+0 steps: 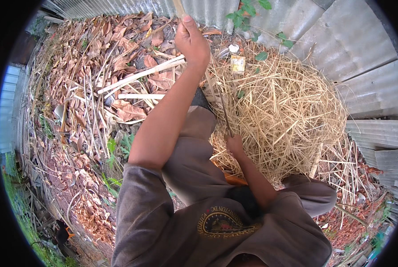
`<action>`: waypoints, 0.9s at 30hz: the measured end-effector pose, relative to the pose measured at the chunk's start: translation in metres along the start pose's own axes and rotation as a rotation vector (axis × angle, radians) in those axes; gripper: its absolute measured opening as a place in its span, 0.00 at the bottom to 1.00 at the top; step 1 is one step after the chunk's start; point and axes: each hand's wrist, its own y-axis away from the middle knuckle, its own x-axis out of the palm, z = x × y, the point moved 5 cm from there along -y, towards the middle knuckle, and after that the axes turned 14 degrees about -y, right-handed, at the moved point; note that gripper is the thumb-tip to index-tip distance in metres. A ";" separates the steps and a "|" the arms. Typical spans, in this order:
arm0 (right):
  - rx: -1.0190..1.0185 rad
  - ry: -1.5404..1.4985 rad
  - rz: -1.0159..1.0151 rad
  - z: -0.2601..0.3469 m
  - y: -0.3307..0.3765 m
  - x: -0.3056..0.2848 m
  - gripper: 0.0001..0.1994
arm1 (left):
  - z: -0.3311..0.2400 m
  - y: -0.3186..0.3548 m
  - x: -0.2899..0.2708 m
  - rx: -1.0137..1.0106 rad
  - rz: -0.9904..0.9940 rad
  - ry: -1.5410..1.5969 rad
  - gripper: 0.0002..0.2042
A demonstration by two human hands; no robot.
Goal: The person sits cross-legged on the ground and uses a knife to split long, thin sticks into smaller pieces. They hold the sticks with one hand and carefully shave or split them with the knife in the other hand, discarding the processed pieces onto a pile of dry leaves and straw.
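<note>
Raised at the top centre, my left hand (192, 43) is closed around a pale bamboo-like strip (179, 8), its thumb lying along it. Below the fist the strip slants down past the edge of a large heap of thin straw-coloured shavings (283, 111). My right hand (234, 145), low beside that heap, is closed on a thin, dark, knife-like tool (226, 113) that points up toward the strip. Whether blade and strip touch, I cannot tell. Left of my left forearm, several longer pale strips (141, 76) lie on the leaves.
Dry brown leaves (105, 49) cover the ground on the left. Corrugated metal sheets (346, 40) stand along the back and right. A small yellowish packet (237, 64) lies at the heap's far edge. A dark bird (62, 232) is at the lower left. My bent legs (188, 155) flank the working spot.
</note>
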 end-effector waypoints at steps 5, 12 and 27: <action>-0.418 -0.063 0.110 0.046 0.024 0.012 0.14 | 0.001 -0.007 -0.004 -0.024 -0.012 0.055 0.24; 0.021 0.049 -0.016 -0.007 0.020 -0.004 0.13 | 0.003 -0.014 -0.003 -0.060 0.007 -0.027 0.24; -0.523 -0.220 -0.331 0.071 0.202 -0.167 0.08 | -0.164 -0.002 -0.059 -0.323 0.361 0.968 0.38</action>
